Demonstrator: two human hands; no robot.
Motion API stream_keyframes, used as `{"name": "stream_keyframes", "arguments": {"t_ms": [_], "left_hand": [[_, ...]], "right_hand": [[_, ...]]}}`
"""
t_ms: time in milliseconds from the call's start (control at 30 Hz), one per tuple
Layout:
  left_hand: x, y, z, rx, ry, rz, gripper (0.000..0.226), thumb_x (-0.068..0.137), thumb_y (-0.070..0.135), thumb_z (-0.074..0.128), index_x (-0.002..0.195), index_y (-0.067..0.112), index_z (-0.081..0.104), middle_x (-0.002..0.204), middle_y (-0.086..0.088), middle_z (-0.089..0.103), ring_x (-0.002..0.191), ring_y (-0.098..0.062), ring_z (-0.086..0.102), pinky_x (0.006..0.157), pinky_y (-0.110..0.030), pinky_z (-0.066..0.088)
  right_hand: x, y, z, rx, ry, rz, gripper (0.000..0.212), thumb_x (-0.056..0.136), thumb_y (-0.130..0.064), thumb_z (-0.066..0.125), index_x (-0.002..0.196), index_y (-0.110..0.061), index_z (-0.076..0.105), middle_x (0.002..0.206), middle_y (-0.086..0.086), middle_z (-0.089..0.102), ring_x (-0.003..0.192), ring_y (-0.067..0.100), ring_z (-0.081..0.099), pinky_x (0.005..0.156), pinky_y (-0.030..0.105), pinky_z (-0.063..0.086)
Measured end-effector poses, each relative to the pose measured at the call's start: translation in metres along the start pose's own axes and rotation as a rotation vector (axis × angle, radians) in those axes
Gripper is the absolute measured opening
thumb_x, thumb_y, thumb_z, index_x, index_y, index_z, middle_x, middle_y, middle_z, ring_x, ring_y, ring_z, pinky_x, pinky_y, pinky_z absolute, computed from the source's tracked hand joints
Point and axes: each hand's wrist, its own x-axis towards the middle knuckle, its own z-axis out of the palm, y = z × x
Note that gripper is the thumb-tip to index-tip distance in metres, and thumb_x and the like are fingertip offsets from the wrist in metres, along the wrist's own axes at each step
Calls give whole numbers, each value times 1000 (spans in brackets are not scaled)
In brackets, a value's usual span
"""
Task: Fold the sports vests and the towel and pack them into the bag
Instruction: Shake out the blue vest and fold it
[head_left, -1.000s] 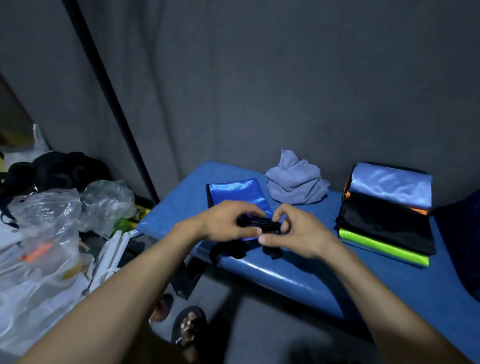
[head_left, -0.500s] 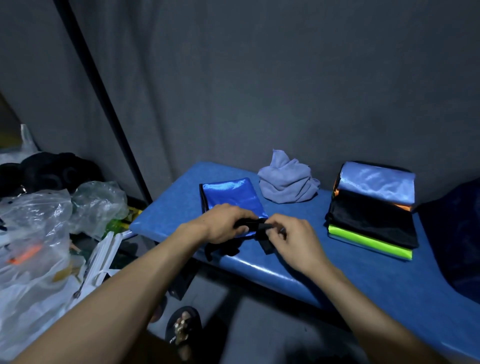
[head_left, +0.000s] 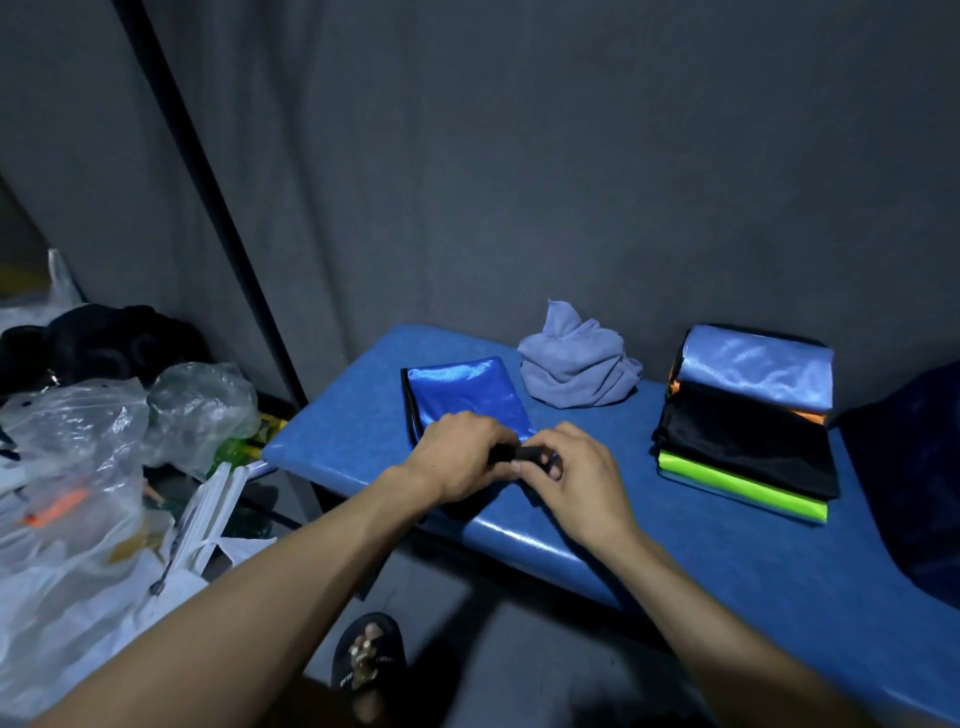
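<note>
1. Head view: the shiny royal-blue drawstring bag (head_left: 465, 392) lies flat on the padded blue bench (head_left: 343, 436), and it serves as the landmark here.
2. At the bag's near edge, the left hand (head_left: 460, 460) and the right hand (head_left: 569, 480) meet, each with a narrow grip pinching a small black piece (head_left: 519, 453), probably the bag's cord or clasp; I judge they work it to open the mouth for packing.
3. Just beyond the bag's far right corner sits the crumpled lavender-grey towel (head_left: 576, 361), not yet folded.
4. Well to the right of the bag rests a folded stack of sports vests (head_left: 748, 415), pale blue on top, then orange, black and lime green, seemingly ready to pack.
5. Left of the bag, off the bench, lie clear plastic bags (head_left: 104, 441).
</note>
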Motion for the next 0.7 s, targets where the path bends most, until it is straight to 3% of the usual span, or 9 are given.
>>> {"name": "stream_keyframes", "arguments": {"t_ms": [167,300,433,567,633,700], "left_hand": [[-3,-5,-3,-18,-50,46,37,91,40,69,127,33,65,118,2,70,113,-28,61,86,-41,51],[-4,-6,0,-8,-48,75,39,92,38,68,131,35,64,126,6,68,117,-27,59,90,-39,50],[-4,-8,2,0,-66,101,38,92,37,66,130,35,64,127,7,67,116,-26,60,90,-39,50],[-6,-6,2,-11,-72,89,50,94,39,63,143,39,52,128,5,64,118,-27,57,92,-41,50],[-8,-3,3,12,-77,89,57,96,40,59,150,42,42,130,4,60,116,-30,55,92,-44,50],[-8,-3,4,52,-98,101,54,98,40,56,149,45,40,133,5,56,113,-31,53,92,-44,49]], "right_hand": [[11,17,-20,68,-112,-207,5,89,-22,77,93,-24,78,95,-15,63,80,-1,58,73,18,44],[-1,27,-29,-127,-311,-332,14,91,-33,66,96,-25,77,108,-16,70,95,14,62,83,37,53],[-16,28,-22,-263,-385,-362,38,91,-52,57,111,-24,73,120,-10,65,102,18,62,88,36,53],[-20,32,-13,-395,-273,-491,34,96,-43,49,108,-19,71,112,-5,68,91,22,66,73,38,56],[-24,31,-7,-476,-206,-541,29,97,-36,46,100,-20,70,100,-5,69,79,22,64,61,34,51],[-26,26,-8,-500,-162,-527,14,94,-26,55,91,-20,67,85,-4,65,67,21,60,56,32,43]]}}
